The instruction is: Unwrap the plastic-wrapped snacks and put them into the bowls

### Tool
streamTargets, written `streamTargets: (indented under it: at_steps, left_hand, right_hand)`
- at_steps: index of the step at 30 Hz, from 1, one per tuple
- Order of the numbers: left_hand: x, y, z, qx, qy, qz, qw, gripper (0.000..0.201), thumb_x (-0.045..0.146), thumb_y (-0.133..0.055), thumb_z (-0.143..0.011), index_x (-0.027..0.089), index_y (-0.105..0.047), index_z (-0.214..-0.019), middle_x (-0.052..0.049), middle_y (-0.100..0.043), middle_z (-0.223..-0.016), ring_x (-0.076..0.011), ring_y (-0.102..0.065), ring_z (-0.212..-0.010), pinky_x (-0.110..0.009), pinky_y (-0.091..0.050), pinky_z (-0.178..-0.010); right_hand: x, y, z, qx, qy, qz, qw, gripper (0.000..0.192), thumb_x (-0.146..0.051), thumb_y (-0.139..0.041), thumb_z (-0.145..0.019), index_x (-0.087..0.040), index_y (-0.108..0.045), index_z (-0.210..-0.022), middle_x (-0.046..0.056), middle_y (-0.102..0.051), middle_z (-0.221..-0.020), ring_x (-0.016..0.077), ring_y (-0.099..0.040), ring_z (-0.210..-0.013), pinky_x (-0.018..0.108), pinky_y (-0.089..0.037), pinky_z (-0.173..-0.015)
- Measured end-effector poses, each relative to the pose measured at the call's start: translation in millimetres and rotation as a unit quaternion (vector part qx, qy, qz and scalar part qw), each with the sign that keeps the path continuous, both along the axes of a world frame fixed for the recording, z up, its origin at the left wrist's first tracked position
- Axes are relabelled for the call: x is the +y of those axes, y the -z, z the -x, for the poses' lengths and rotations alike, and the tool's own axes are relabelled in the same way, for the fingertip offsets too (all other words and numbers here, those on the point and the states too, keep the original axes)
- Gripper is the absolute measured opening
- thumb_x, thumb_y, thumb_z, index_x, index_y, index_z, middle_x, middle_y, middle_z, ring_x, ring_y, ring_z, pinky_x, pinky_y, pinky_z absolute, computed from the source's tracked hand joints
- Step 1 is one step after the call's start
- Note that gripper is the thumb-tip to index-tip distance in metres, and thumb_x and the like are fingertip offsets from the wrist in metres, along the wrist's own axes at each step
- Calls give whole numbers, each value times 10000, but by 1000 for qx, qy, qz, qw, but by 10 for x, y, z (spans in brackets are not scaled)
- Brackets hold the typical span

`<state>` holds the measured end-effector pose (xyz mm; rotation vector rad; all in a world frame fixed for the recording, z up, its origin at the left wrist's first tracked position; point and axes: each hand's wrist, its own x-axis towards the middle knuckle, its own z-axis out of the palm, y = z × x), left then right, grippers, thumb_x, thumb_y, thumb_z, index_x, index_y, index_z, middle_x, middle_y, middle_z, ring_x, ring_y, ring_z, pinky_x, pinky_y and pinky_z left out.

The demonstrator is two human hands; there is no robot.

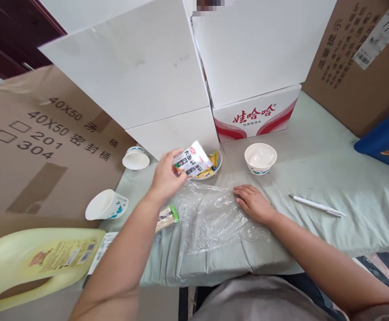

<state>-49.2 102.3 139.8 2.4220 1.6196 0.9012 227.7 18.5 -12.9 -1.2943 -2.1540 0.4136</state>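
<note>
My left hand grips a small white snack packet with black and red print, its fingers closed round the left side. The packet is held up, tilted, in front of a round bowl of yellow and blue wrapped snacks and partly covers it. On the cloth below lies a clear plastic bag, spread out and wrinkled. My right hand rests with fingers stretched on the bag's right part. Below my left wrist sits a pack of thin sticks with a green end, partly hidden by the forearm.
A paper bowl stands behind my right hand; a white pen lies to the right. Two paper cups tip over at left, near a yellow jug. Cartons line the back, and a blue container is far right.
</note>
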Motion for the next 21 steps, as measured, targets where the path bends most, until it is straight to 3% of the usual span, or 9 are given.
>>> streamTargets:
  at_steps: [3, 6, 9, 12, 16, 21]
  left_hand:
    - [475, -336, -134, 154, 52, -37, 986, 599, 102, -535, -749, 200, -483, -1338, -81, -538, -1197, -225, -581, -1034, -350, -482, -922]
    - [868, -465, -336, 319, 92, -32, 943, 596, 50, -514, -758, 185, -500, -1339, -112, -547, -1137, -272, -558, -1061, -417, -422, -967]
    - [1112, -377, -564, 439, 123, -23, 890, 584, 0, -480, -776, 182, -513, -1331, -133, -563, -1114, -280, -560, -1052, -437, -391, -960]
    - [1211, -200, -745, 500, 156, -9, 852, 547, -1, -469, -799, 184, -529, -1311, -149, -584, -1118, -273, -565, -1052, -421, -375, -940]
    - [1246, -58, -763, 507, 157, -13, 847, 415, 64, -443, -873, 217, -603, -1224, -134, -630, -1038, -253, -564, -1033, -420, -345, -924]
    - [1238, -42, -612, 510, 154, -81, 842, 392, 90, -409, -914, 272, -654, -1160, -109, -634, -1016, -251, -519, -1061, -470, -282, -980]
  right_hand:
    - [0, -14, -2, 5, -2, 3, 1000, 317, -313, -449, -976, -173, -617, -1206, 111, -641, -1252, 240, -540, -1181, 454, -439, -1025]
    - [1, -27, -6, 9, -1, 8, 1000, 312, -311, -451, -975, -174, -615, -1202, 108, -643, -1245, 240, -542, -1174, 451, -440, -1020]
    - [3, -39, -11, 17, -2, 13, 1000, 311, -311, -444, -977, -185, -611, -1206, 105, -649, -1229, 242, -546, -1167, 454, -442, -1007]
    - [8, -51, -21, 26, -6, 21, 999, 314, -312, -438, -978, -184, -606, -1211, 107, -651, -1220, 249, -548, -1159, 454, -443, -997]
    - [15, -57, -29, 33, -10, 27, 999, 312, -313, -442, -978, -169, -602, -1204, 105, -654, -1213, 252, -549, -1148, 444, -442, -990]
    - [19, -47, -23, 29, -5, 27, 999, 299, -299, -469, -964, -166, -607, -1193, 107, -656, -1206, 248, -548, -1138, 439, -444, -984]
